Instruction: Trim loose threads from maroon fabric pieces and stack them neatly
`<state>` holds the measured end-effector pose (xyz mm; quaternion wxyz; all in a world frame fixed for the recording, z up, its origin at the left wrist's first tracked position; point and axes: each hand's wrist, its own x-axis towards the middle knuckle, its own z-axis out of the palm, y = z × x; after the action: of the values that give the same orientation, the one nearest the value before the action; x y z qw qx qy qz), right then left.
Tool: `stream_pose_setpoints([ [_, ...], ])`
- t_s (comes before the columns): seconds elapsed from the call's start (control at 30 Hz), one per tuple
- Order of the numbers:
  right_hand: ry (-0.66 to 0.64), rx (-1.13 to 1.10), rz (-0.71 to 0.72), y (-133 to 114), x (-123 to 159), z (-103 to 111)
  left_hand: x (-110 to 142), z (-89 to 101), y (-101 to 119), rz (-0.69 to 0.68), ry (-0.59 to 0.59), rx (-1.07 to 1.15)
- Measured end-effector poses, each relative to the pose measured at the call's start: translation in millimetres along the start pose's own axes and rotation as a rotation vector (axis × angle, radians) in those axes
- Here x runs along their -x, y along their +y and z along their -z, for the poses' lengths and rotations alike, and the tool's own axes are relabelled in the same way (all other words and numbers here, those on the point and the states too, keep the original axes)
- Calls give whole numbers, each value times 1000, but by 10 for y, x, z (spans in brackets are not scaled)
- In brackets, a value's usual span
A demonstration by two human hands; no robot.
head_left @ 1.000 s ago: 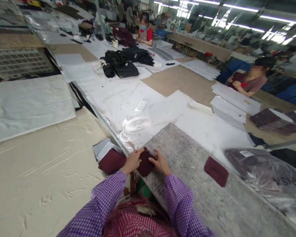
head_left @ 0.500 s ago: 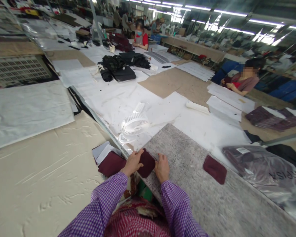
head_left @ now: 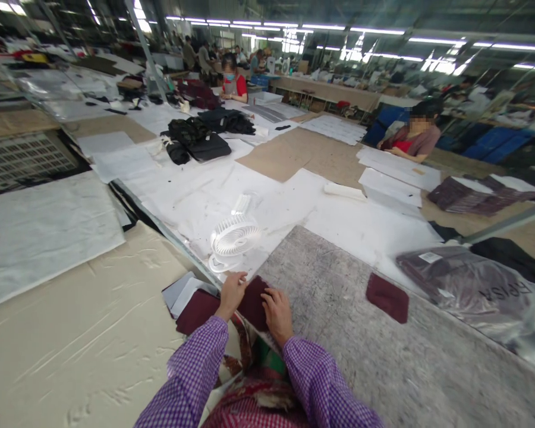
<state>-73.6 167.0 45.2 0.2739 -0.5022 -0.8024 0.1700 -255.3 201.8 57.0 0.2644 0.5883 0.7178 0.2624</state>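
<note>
A dark maroon fabric piece (head_left: pixel 253 302) lies flat at the near left corner of a mottled grey board (head_left: pixel 334 297). My right hand (head_left: pixel 277 312) rests on its right side, fingers slightly curled and apart. At the left edge of the cloth is my left hand (head_left: pixel 232 294), its fingers stretched toward the far corner and holding nothing that I can see. Farther right on the board lies a second maroon piece (head_left: pixel 387 297) with rounded corners. Beside my left wrist, maroon cloth pieces (head_left: pixel 198 312) lie with pale grey ones (head_left: pixel 182 292).
A white fan (head_left: pixel 235 238) stands just beyond my left hand. Cream sheeting (head_left: pixel 71 333) covers the surface at left. A plastic-wrapped bundle (head_left: pixel 468 291) borders the board on the right. Black garments (head_left: pixel 196 139) lie farther off. Two co-workers (head_left: pixel 412 139) (head_left: pixel 234 83) sit across the table.
My right hand has moved from the cloth's right edge onto the cloth. My left hand has drawn back off its surface to the left edge. The view has turned slightly right.
</note>
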Motion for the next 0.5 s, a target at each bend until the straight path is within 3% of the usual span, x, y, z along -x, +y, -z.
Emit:
stream_pose_setpoints([
  [0.2,-18,-14,-14,-36,129,-12,-273,-107,118,-76,-87,-67],
  [0.5,-22,-16,-26,-37,158,-14,-403,-158,164,-136,-171,-164],
])
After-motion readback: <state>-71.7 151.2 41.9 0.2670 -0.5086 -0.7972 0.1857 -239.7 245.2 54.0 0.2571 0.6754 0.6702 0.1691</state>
